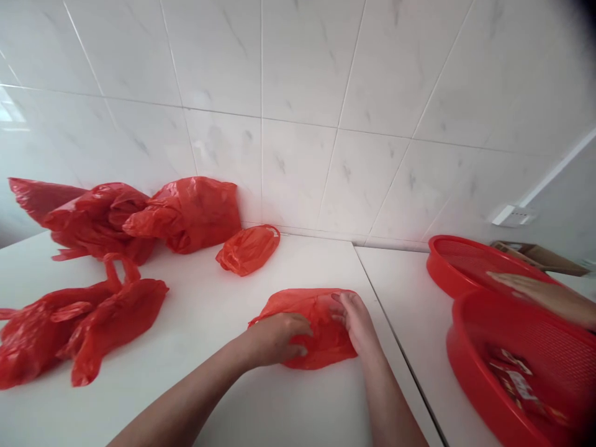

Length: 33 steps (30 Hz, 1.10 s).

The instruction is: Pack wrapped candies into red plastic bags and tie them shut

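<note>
A red plastic bag [321, 338] lies on the white table in front of me, spread rather flat and lightly crumpled. My left hand [279, 338] is over its left side, thumb and fingers apart and slightly bent. At the bag's upper right edge is my right hand [354, 318], its fingers curved and spaced, resting at or just above the plastic; whether they touch it is hard to see. Neither hand visibly grips anything. Just beyond, a small folded red bag [249, 249] lies near the wall.
Filled red bags [200, 214] stand along the wall at left, and tied red bags [116, 316] lie nearer. On the right are two red mesh baskets [470, 366], the nearer holding small wrapped packets [516, 382]. Another person's hand [544, 295] reaches over them. A cardboard box [540, 257] sits behind.
</note>
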### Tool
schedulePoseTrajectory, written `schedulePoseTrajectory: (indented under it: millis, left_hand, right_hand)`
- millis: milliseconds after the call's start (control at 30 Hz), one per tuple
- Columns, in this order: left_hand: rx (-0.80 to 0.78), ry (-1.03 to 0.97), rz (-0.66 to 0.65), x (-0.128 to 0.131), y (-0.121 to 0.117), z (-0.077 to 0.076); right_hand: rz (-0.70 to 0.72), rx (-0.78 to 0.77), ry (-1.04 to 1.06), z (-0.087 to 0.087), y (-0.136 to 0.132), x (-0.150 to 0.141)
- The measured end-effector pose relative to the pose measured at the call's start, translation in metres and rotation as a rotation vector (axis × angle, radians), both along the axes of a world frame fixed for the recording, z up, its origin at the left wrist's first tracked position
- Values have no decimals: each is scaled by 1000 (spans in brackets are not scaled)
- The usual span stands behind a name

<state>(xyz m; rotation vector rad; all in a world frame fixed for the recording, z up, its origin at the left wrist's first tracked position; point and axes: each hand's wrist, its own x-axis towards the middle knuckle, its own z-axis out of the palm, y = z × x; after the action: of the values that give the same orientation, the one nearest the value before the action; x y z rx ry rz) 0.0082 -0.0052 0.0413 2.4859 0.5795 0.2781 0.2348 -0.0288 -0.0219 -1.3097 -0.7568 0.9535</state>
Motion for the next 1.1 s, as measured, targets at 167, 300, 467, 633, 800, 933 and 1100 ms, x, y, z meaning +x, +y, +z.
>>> schedulePoseTrajectory:
  millis: [167,300,467,633,800,933,1100]
  left_hand:
    - [456,-344,332,-8,6,-10]
    - [177,-339,661,-18,22,-28]
    - [-522,-466,787,-22,29,-32]
    - [-878,-720,657,-23,24,-31]
    - [-992,-934,597,-23,28,-47]
    - [-1035,-983,618,-21,32,-58]
    - [-1072,-975,616,-21,37,-62]
  right_hand:
    - [-106,-102,-290,-1,0,-3]
    - [-22,-82,-519,6,-7,-8]
    - [153,-197,-781,5,-11,-16]
    - [111,-143,-948,3,-7,-21]
    - [-54,25,-1116,9,-9,-29]
    - [-78,256,-1095,26,-20,-43]
    - [-77,418,-1024,58,-58,-47]
